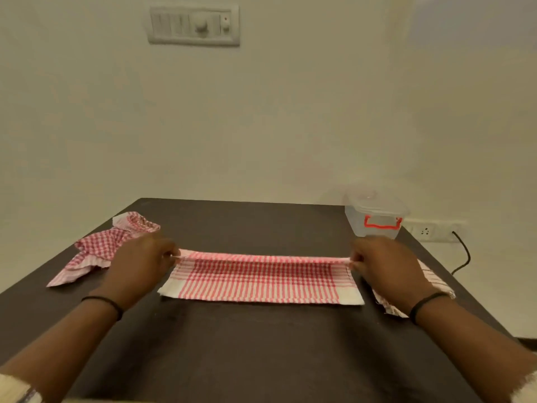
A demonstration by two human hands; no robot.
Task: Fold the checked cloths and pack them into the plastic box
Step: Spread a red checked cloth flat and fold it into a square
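Pinching the folded cloth (261,276) ends, left hand (142,257) sits beside crumpled cloth (101,248), right hand (383,263) before plastic box (374,216).

Dark table (261,344): checked cloths (261,279), plastic box (376,219).

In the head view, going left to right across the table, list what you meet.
Crumpled checked cloth → left hand → checked cloth being folded → right hand → flat cloth at the right edge.
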